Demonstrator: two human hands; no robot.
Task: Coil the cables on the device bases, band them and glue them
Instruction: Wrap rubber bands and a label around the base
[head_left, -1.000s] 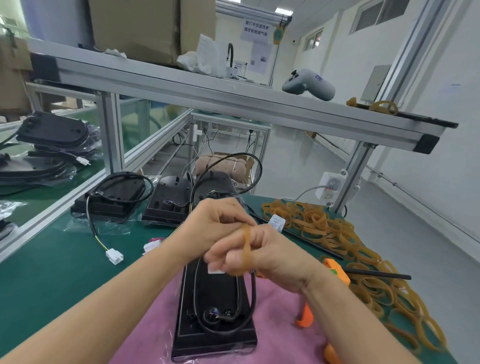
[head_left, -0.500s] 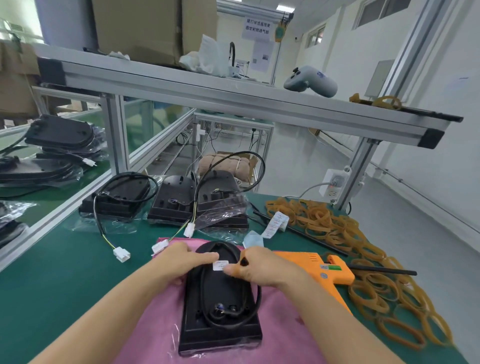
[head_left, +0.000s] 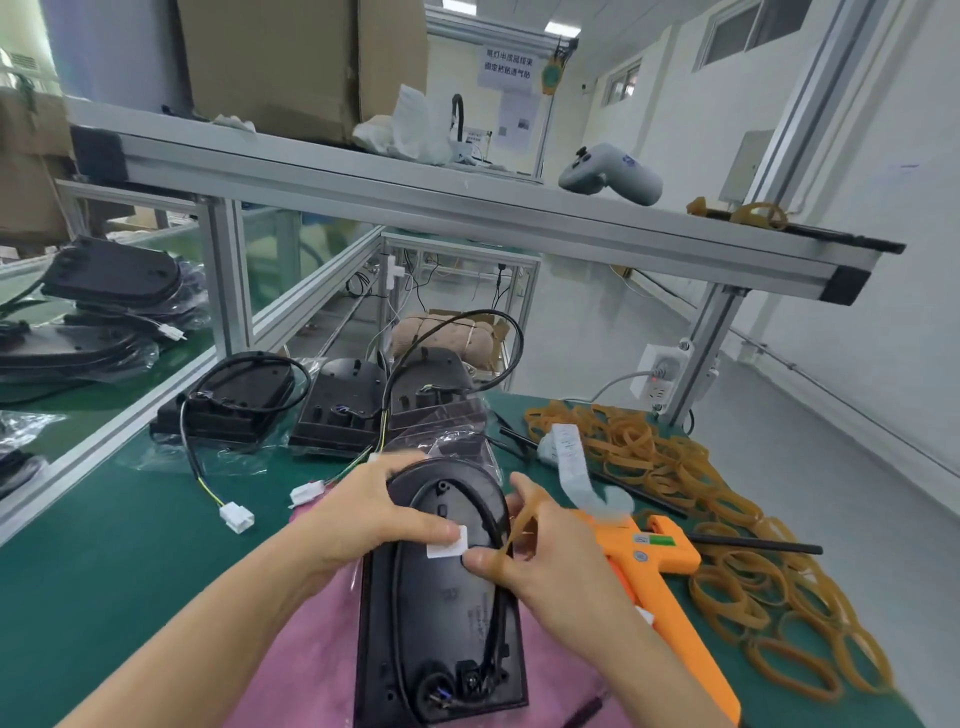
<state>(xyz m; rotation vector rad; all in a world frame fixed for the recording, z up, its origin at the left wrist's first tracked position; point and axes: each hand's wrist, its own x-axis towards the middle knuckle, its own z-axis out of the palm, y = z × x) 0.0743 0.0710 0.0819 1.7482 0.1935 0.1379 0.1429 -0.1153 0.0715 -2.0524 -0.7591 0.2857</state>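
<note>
Half a second back both hands lay low on the base with no band showing; now the right hand (head_left: 540, 566) has a rubber band (head_left: 519, 525) stretched up off its thumb, and the head has tipped down and in, so the base (head_left: 441, 597) fills more of the view. A second back the hands were raised above the base, working the band in the air.

Nearest, the base lies on a pink cloth (head_left: 317, 665), its cable (head_left: 493, 519) coiled round the inside edge, plug end at the near corner. The left hand (head_left: 374, 514) curls over the far left rim, thumb pressing a white tag (head_left: 445, 543) to the base. The right hand pinches the band between thumb and fingers, taut across the cable's right run — not yet round the coil, as far as I can judge.

Risks: the band could slip off the thumb and snap away, or catch only one strand, so the coil springs open when the left hand lets go. Pulling sideways might also drag the base across the cloth.

Just right lies an orange glue gun (head_left: 670, 582), untouched — gluing looks still to come. Beyond it a heap of spare bands (head_left: 727, 499) spreads over the green table (head_left: 104, 561). Farther off, three more bases (head_left: 343, 410) wait with loose cables.
</note>
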